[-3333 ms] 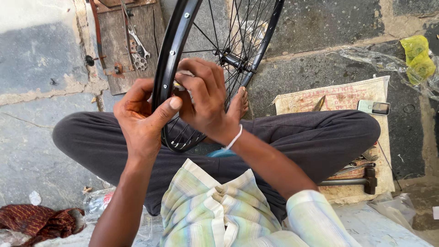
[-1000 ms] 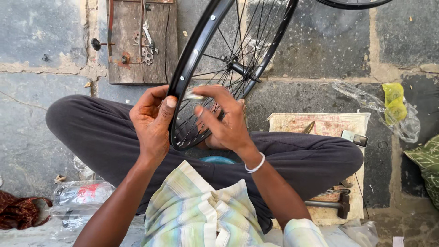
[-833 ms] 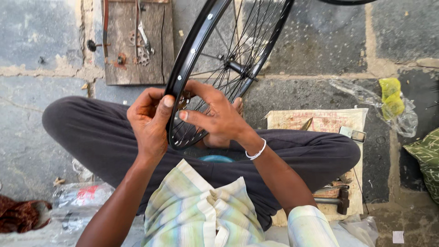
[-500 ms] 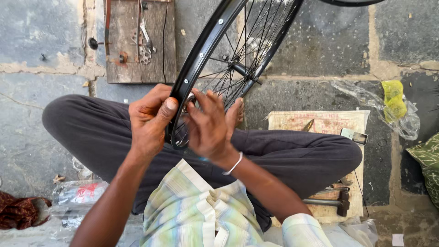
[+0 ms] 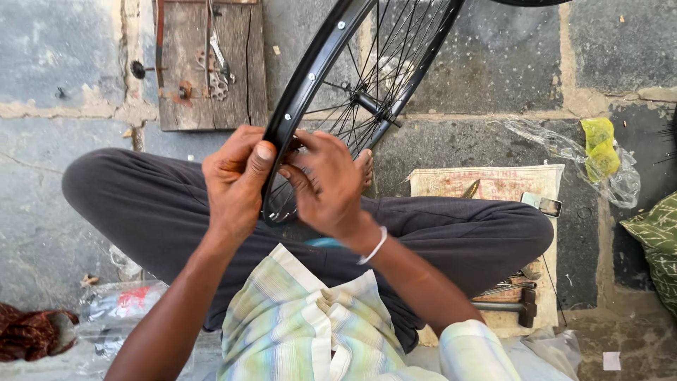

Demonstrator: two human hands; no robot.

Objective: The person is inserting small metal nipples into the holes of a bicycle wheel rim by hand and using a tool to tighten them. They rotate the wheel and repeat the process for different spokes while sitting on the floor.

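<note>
The bicycle wheel [image 5: 352, 92] stands upright at centre frame, its black rim resting in the seated person's lap. The left hand [image 5: 236, 180] is clamped on the rim, thumb over the outer edge. The right hand [image 5: 328, 185] is curled around the rim's lower spokes. At upper left, a wooden tray [image 5: 211, 67] holds metal tools. At upper right, a clear plastic bag [image 5: 599, 159] contains a yellow item.

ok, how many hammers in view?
1. The hammer lies on the printed mat by the person's knee, lower right, beside a few thin metal tools. Others could be hidden under the legs.
</note>
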